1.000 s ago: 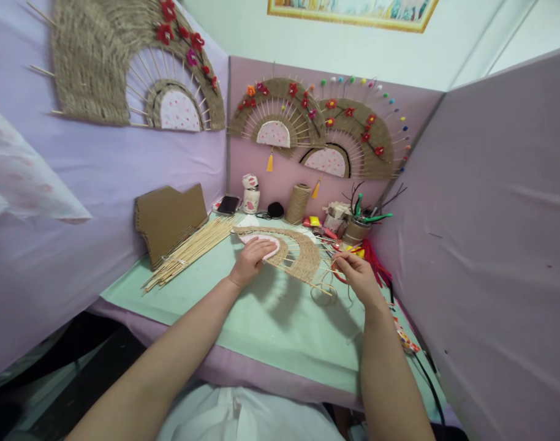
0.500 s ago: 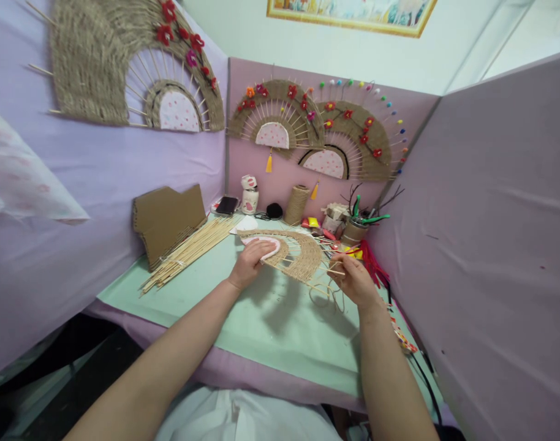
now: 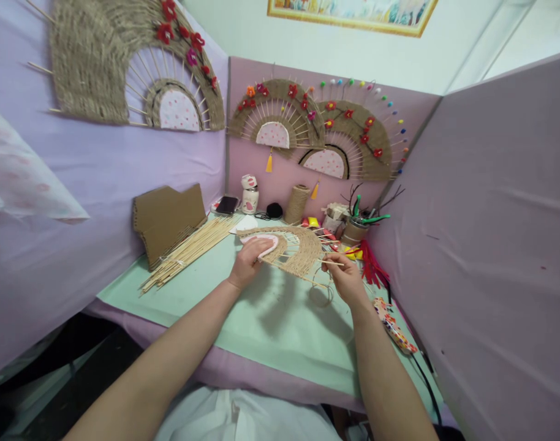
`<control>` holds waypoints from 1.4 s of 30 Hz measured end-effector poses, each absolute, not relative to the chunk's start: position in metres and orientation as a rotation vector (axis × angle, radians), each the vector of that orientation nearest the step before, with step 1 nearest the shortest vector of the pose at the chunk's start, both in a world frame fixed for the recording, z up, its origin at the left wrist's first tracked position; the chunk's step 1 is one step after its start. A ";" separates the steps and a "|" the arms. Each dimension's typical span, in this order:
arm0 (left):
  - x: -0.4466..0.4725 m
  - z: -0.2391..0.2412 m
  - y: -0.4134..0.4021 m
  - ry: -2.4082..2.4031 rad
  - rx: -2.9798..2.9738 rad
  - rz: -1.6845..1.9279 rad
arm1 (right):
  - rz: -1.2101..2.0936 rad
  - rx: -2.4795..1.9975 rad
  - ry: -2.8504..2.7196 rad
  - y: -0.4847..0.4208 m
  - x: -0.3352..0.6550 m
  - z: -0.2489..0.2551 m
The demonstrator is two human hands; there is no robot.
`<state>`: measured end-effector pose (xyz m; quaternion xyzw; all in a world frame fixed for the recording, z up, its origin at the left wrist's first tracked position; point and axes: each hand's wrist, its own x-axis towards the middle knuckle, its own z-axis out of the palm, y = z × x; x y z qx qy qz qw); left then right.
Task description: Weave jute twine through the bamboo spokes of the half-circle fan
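Note:
A half-woven jute fan on bamboo ribs lies tilted over the green mat. My left hand is closed on its pink half-round base, thumb on top. My right hand pinches the jute cord at the fan's right rim, beside the bare rib tips. Loose cord curls in a loop on the mat under that hand.
A bundle of bamboo sticks and a cardboard piece lie at the left. A twine spool, a cup, a phone and a tool tin stand at the back. Red strands lie right. Finished fans hang on cloth partitions.
My right hand has moved left and slightly up along the fan's rim with the cord. The fan has tipped a little. My left hand stays on the pink base.

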<state>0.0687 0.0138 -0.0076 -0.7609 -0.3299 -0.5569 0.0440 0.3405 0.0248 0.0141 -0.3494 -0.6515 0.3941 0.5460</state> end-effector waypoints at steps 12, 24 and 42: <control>0.065 -0.005 0.011 -0.820 -2.249 -1.896 | 0.728 -0.912 -1.451 0.022 0.338 0.015; 0.093 0.054 -0.010 -0.989 -2.210 -1.885 | 0.622 -0.807 -1.324 0.013 0.339 0.028; 0.072 0.127 -0.008 -2.206 -2.485 -1.752 | 0.702 -0.872 -1.535 0.017 0.344 0.078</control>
